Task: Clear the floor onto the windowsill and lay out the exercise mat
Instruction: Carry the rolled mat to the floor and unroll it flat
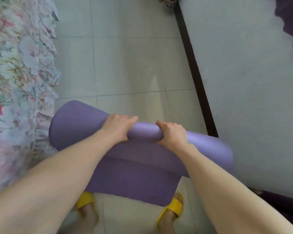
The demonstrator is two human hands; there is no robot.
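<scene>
Purple exercise mat [139, 166], part rolled, hangs above the tiled floor [125, 65] before the feet; left hand [117, 128] and right hand [172, 134] clamp its roll, fingers curled tight.

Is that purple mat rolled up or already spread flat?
Partly unrolled: both hands, left and right, grip the purple mat by its rolled part, while a loose end hangs toward the feet.

a floral bedspread [15, 92] in pink, white and green hangs down the left side, its ruffled edge meeting the pale tiled floor [125, 65]. a dark baseboard [194, 73] runs along the foot of the pale wall [243, 73] on the right. dark purple fabric [289, 21] shows at far right. two yellow slippers [173, 208] stand near.
</scene>
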